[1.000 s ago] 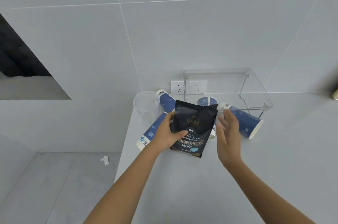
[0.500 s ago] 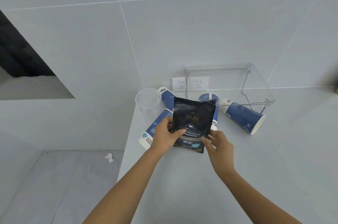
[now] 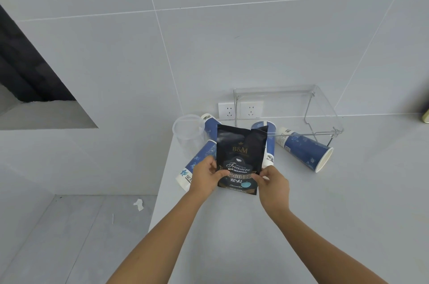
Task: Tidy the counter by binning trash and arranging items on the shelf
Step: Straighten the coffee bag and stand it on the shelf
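Both forearms reach forward from the bottom edge, converging over the grey counter (image 3: 325,225). Left hand (image 3: 205,177) grips the lower left edge of a black coffee bag (image 3: 240,156), thumb on the front face, fingers curled behind. Right hand (image 3: 272,182) pinches the bag's lower right edge the same way, thumb on front. Bag is held upright just above the counter near its left edge, long axis vertical, top leaning slightly away toward the wall, printed front facing the camera with "B&M" and "Blue Mountain" readable; smaller text too fine to read. Bottom corners of the bag partly covered by the thumbs. Behind it, blue paper cups lie on their sides: one left cup (image 3: 197,165) pointing base-down toward the counter edge, partly hidden by the left hand; one back-left cup (image 3: 210,124) mostly hidden behind the bag; one centre cup (image 3: 269,142) cut by the bag's right side; one right cup (image 3: 304,149) in clear view, open mouth pointing right and toward the camera. A clear plastic cup (image 3: 188,133) stands upright at the counter's back left corner, hard to make out against the wall. A clear acrylic shelf (image 3: 322,107) stands at the back against the tiled wall, over the right cup's base end, its edges faint. Two white wall sockets (image 3: 240,109) sit behind it. A scrap of white paper (image 3: 138,204) lies on the floor, left. A yellowish object at the far right edge is cut off, unidentifiable.
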